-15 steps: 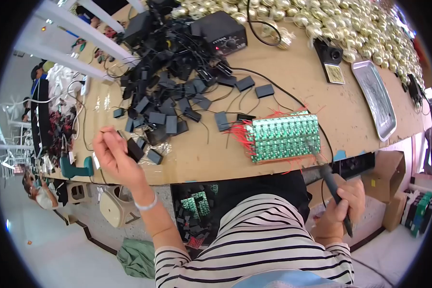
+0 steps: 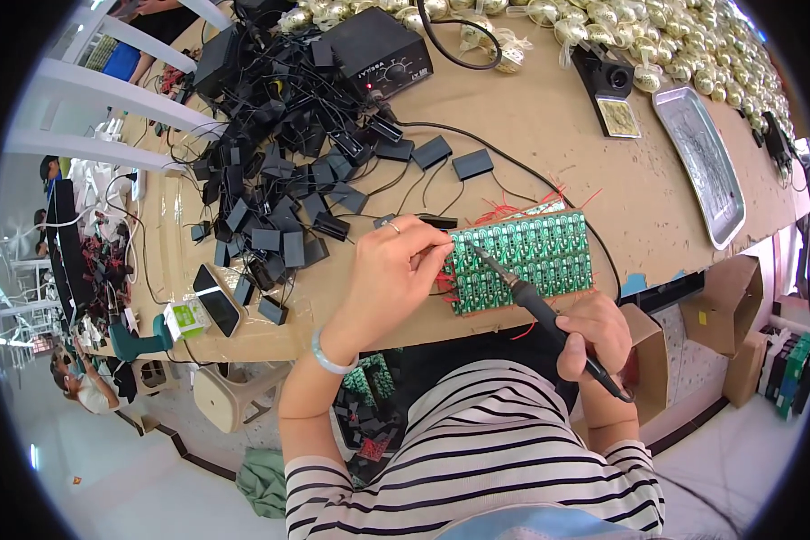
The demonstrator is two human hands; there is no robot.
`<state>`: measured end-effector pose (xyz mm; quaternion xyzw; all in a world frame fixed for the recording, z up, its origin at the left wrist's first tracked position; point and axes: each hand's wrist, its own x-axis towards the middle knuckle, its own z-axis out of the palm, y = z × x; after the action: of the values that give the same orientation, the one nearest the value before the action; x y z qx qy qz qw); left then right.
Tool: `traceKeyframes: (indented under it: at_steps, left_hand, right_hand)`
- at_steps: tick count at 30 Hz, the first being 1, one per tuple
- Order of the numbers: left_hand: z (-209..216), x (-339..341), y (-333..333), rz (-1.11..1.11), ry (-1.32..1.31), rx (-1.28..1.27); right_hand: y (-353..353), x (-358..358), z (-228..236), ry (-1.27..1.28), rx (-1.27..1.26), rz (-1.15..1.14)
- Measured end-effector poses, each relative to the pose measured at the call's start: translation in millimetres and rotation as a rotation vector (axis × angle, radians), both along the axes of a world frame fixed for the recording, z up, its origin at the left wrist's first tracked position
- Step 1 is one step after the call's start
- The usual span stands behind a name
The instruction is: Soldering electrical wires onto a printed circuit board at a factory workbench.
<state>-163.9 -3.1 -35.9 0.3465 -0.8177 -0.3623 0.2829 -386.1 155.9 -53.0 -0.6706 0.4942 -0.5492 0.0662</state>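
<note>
A green circuit board panel [image 2: 549, 256] lies near the front edge of the table, with red wires [image 2: 499, 214] sticking out along its far and left sides. My right hand [image 2: 600, 331] is closed around the dark handle of a soldering iron [image 2: 536, 304]. The iron's metal tip reaches over the panel's upper left part; whether it touches is too fine to tell. At the panel's left corner, my left hand [image 2: 394, 274] is closed in a pinch with thumb and forefinger. What sits between those fingertips is too small to make out.
Many black boxes with leads [image 2: 288, 225] are heaped left of the panel. Behind them stands a black control unit [image 2: 378, 56]. A soldering stand [image 2: 610, 90], a metal tray [image 2: 704, 166] and gold balls [image 2: 684, 36] lie far right. A phone [image 2: 216, 297] rests at the left.
My left hand has moved right from the black boxes to the panel's corner. My right hand has brought the soldering iron left and up, its tip now over the panel's left part.
</note>
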Motion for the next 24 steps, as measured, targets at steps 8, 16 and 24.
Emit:
traceKeyframes:
  at_steps: [8, 16, 24]
  left_hand:
    - [-2, -3, -5, 0.017, -0.068, 0.053]
    - [-4, -3, -7, -0.027, -0.038, 0.033]
    - [2, -5, -7, -0.035, -0.112, 0.066]
  right_hand:
    - [-5, 1, -6, 0.031, 0.035, 0.011]
    - [-8, -1, 1, 0.084, 0.056, 0.053]
    - [0, 1, 2, 0.279, 0.082, 0.098]
